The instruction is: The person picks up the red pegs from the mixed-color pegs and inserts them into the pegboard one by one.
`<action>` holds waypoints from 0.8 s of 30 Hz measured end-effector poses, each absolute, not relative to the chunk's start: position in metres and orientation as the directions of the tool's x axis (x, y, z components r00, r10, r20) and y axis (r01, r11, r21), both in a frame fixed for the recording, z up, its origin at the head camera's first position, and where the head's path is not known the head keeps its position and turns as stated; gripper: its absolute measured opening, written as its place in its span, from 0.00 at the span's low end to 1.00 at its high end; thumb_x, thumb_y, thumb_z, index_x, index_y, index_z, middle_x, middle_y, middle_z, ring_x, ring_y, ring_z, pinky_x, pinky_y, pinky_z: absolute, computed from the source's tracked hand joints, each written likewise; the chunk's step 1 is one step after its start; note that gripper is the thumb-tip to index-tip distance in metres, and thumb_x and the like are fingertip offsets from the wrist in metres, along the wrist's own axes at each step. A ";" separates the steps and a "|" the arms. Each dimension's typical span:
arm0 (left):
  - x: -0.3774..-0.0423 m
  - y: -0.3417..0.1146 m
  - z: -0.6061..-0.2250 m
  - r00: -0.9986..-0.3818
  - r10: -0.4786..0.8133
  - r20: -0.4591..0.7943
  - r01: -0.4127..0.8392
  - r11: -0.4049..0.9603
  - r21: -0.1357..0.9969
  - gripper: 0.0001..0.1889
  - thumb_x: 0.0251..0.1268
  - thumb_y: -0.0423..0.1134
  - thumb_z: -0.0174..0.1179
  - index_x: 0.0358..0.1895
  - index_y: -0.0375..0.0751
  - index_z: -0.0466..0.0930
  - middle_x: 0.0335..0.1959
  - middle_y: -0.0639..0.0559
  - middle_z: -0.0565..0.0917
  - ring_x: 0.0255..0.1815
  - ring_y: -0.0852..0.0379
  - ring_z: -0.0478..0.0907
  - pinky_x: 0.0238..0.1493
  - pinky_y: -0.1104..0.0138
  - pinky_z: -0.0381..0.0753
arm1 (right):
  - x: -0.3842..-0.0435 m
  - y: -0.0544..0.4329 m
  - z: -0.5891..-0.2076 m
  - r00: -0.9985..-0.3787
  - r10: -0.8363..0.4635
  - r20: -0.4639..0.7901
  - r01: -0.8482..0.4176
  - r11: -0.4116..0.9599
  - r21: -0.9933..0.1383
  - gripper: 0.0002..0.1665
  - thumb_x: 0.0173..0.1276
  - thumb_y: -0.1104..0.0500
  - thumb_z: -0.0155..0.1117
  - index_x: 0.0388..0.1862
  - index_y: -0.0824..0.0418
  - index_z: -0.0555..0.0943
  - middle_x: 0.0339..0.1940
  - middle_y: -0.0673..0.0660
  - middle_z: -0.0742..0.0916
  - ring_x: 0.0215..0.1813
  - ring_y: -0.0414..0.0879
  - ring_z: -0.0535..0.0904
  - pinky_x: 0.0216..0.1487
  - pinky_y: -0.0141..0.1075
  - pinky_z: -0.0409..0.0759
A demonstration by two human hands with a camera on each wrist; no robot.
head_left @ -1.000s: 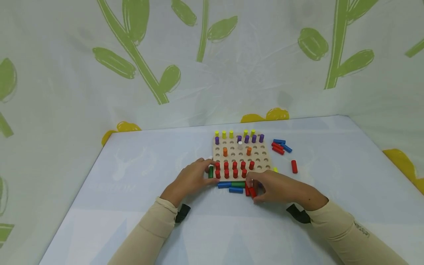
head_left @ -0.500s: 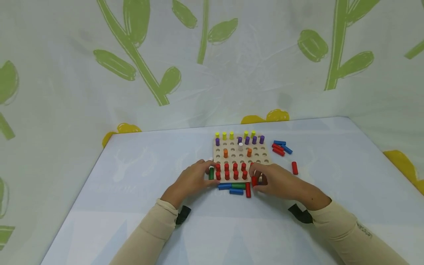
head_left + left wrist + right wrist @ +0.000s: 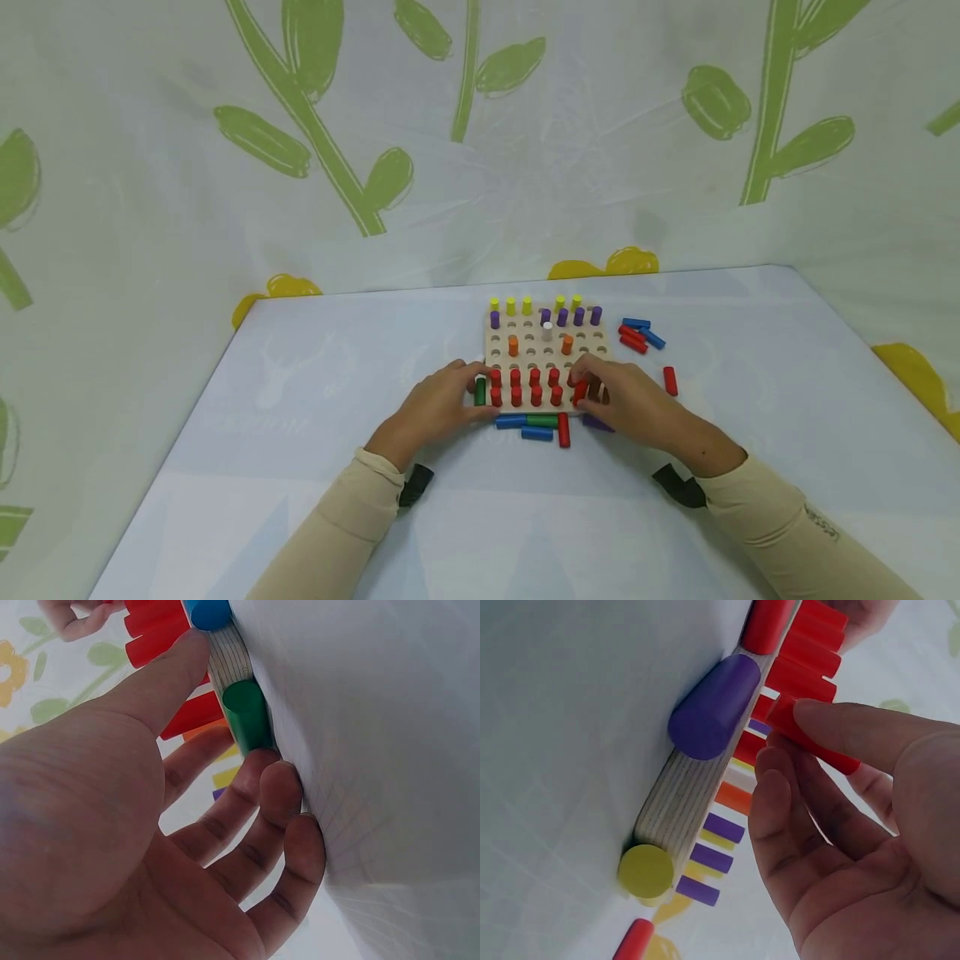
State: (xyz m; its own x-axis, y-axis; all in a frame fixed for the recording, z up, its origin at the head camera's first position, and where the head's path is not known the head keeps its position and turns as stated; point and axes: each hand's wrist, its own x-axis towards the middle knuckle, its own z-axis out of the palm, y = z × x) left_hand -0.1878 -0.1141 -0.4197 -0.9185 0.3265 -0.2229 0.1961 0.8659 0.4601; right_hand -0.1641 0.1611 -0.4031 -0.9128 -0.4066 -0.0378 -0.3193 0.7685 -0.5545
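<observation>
A wooden pegboard (image 3: 540,359) lies on the white table. My left hand (image 3: 433,405) holds its front left corner, thumb at the front edge and index finger on the left side. Beside that side lies a green peg (image 3: 247,720), close to the fingertips. My right hand (image 3: 637,402) pinches a red peg (image 3: 829,752) between thumb and fingers, tilted, over the right end of the front row. Two rows of red pegs (image 3: 536,396) stand upright at the board's front. A purple peg (image 3: 712,709) lies along the front edge, partly under the right hand in the head view.
Yellow (image 3: 511,307) and purple pegs (image 3: 579,317) stand in the back rows, with orange (image 3: 513,345) and white (image 3: 547,332) ones mid-board. Loose blue pegs (image 3: 537,434) and a red one (image 3: 564,431) lie in front; red and blue pegs (image 3: 636,323) lie to the right.
My right hand has picked the red peg up from in front of the board and carried it forward over the front row. My left hand stays at the corner.
</observation>
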 end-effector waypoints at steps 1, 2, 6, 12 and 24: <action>-0.188 -0.114 -0.420 -0.919 0.327 -0.222 0.197 0.866 0.460 0.35 0.56 0.56 0.72 0.68 0.54 0.73 0.46 0.54 0.80 0.43 0.56 0.77 0.50 0.60 0.82 | -0.164 0.161 -0.404 -0.914 -0.404 -0.035 -0.320 0.771 -0.551 0.19 0.63 0.64 0.73 0.50 0.56 0.77 0.37 0.48 0.85 0.39 0.40 0.79 0.37 0.25 0.80; -0.188 -0.114 -0.420 -0.919 0.326 -0.221 0.197 0.866 0.460 0.35 0.56 0.56 0.72 0.68 0.54 0.73 0.46 0.54 0.80 0.43 0.57 0.77 0.50 0.60 0.82 | -0.165 0.161 -0.404 -0.915 -0.401 -0.032 -0.320 0.773 -0.548 0.19 0.63 0.64 0.73 0.50 0.57 0.77 0.38 0.48 0.85 0.39 0.40 0.79 0.37 0.25 0.80; -0.188 -0.114 -0.419 -0.918 0.329 -0.222 0.197 0.864 0.463 0.35 0.56 0.56 0.72 0.68 0.54 0.73 0.45 0.54 0.80 0.43 0.56 0.77 0.49 0.60 0.82 | -0.165 0.160 -0.405 -0.917 -0.398 -0.030 -0.322 0.782 -0.533 0.18 0.63 0.63 0.73 0.50 0.57 0.77 0.38 0.48 0.86 0.38 0.40 0.79 0.37 0.25 0.80; -0.188 -0.114 -0.420 -0.919 0.324 -0.224 0.193 0.866 0.462 0.36 0.56 0.57 0.72 0.68 0.55 0.73 0.46 0.54 0.79 0.43 0.56 0.76 0.49 0.60 0.83 | -0.165 0.160 -0.406 -0.920 -0.391 -0.035 -0.322 0.803 -0.502 0.19 0.63 0.63 0.73 0.51 0.57 0.77 0.38 0.49 0.86 0.37 0.39 0.79 0.37 0.26 0.81; -0.188 -0.114 -0.421 -0.919 0.330 -0.217 0.203 0.866 0.458 0.36 0.56 0.57 0.72 0.68 0.55 0.73 0.45 0.54 0.80 0.43 0.57 0.77 0.50 0.60 0.83 | -0.166 0.161 -0.410 -0.915 -0.403 -0.008 -0.352 0.807 -0.474 0.19 0.63 0.63 0.73 0.51 0.56 0.77 0.38 0.49 0.87 0.37 0.39 0.80 0.39 0.29 0.83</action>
State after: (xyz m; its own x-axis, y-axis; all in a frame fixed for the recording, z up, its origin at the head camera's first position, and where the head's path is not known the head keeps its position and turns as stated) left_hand -0.1884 -0.1141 -0.4211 -0.9187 0.3303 -0.2168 0.2031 0.8655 0.4579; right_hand -0.1660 0.1606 -0.4098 -0.9150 -0.4034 -0.0079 -0.3518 0.8070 -0.4743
